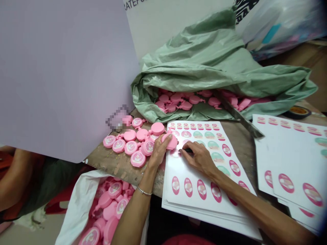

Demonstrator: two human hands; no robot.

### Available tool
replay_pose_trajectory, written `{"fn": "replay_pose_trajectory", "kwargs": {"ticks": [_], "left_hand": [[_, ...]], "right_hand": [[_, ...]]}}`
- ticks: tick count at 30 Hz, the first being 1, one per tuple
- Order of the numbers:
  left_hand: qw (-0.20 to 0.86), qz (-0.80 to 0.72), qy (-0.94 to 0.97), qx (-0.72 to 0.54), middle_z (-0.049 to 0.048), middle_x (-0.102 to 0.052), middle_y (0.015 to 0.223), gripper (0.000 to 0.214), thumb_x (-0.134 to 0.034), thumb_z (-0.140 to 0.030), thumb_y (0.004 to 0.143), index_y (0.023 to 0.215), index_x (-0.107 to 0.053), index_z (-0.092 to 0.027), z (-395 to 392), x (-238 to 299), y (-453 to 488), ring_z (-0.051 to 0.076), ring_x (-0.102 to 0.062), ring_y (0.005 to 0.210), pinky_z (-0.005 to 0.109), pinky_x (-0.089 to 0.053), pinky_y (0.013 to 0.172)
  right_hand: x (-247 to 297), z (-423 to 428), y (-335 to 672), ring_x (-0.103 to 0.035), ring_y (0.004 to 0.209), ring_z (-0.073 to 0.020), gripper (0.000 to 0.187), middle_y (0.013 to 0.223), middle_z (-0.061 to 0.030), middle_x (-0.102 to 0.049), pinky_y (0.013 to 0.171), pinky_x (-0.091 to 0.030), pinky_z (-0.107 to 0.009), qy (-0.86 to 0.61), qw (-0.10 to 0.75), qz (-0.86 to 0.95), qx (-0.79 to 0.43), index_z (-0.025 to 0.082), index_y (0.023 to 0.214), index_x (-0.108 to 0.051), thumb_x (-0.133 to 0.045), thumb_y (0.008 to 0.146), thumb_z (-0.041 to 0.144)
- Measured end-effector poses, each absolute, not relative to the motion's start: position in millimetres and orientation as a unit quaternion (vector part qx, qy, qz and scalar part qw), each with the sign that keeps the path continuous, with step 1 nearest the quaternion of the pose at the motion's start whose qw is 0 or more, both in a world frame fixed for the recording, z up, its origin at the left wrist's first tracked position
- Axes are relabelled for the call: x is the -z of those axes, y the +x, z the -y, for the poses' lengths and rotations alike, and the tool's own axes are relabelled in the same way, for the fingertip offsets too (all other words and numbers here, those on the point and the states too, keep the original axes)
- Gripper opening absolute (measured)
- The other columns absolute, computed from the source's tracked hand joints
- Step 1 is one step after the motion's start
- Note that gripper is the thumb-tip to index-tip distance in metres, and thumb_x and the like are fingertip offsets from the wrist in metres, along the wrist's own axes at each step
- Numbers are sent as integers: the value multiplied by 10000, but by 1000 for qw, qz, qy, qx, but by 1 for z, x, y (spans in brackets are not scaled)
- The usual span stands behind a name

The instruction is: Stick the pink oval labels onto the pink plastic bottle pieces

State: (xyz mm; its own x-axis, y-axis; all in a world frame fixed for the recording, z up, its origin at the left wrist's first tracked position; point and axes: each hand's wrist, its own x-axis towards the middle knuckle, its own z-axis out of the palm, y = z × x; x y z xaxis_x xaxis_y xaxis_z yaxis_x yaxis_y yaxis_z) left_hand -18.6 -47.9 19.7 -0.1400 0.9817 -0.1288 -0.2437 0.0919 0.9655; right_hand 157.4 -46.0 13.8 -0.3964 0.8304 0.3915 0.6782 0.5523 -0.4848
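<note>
My left hand grips a pink plastic lid at the top left edge of a white sticker sheet. My right hand rests on that sheet with its fingers pinched on a small dark tool, close to the lid. The sheet carries pink and green oval stickers and lies on a stack of similar sheets. Several pink lids with stickers on them lie on the wooden table left of my left hand.
A green plastic bag full of plain pink lids lies open behind the sheets. A white bag below the table edge holds stickered lids. More sticker sheets lie at right, a tape roll beyond. Another person's arm shows at left.
</note>
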Motion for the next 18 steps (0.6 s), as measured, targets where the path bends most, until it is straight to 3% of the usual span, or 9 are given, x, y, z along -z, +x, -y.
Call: {"fn": "replay_pose_trajectory", "kwargs": {"ticks": [6,13,18], "left_hand": [[543,-488,386,-564,76,-692,850,366,-669,-477,768,919,-670,-144,46,-17,-19,210,-641,825,319,-496,779],[534,-488,407,-557,83,-695,865,364,-642,-482,790,898,-674,-136,47,-19,-20,204,-636,832,314,-490,798],[530,-499,401,-556,71,-696,843,361,-647,-484,785,906,-674,-145,47,-19,-20,203,-640,822,314,-491,789]], "right_hand": [[-13,49,159,-509,723,-188,163,714,-37,-620,706,-276,-328,-461,263,848,-9,188,791,-582,-499,904,272],[-11,45,160,-532,696,-170,140,716,-9,-633,702,-306,-312,-455,303,830,-111,194,795,-580,-596,850,322],[-12,47,162,-526,736,-189,150,732,-30,-630,709,-287,-327,-454,281,845,-37,188,806,-585,-526,897,292]]}}
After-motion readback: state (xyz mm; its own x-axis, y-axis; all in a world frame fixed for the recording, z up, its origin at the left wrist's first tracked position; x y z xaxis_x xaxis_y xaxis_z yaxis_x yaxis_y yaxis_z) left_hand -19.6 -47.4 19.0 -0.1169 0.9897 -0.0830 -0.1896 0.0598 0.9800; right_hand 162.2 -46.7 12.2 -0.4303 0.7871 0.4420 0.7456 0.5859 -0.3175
